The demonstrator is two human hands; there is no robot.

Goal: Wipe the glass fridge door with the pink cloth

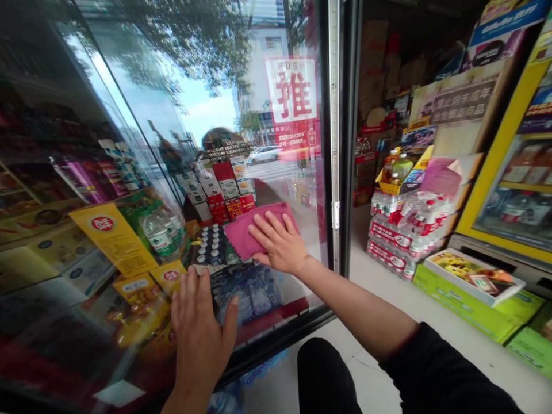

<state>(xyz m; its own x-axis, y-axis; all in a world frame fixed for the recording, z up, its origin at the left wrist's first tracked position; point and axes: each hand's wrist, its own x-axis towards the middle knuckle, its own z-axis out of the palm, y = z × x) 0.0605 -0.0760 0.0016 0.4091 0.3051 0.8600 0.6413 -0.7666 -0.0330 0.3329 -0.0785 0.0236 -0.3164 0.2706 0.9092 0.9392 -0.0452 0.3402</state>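
My right hand (276, 241) lies flat on a pink cloth (239, 233), holding it pressed against the glass door (297, 190). The cloth is spread out, and its zigzag edge shows to the left of the fingers. Lower and further left, my left hand (200, 328) is open with its fingers stretched upward and the thumb apart. It is at the glass with nothing in it; whether the palm touches the pane cannot be told. A red and white push sign (293, 89) is stuck on the glass above the cloth.
The door's dark frame (345, 144) with a metal strip runs down the right of the pane. Packs of bottled drinks (399, 230), green cartons (466, 305) and a yellow-framed cooler (491, 144) stand to the right. Bottles and boxes show in or through the glass.
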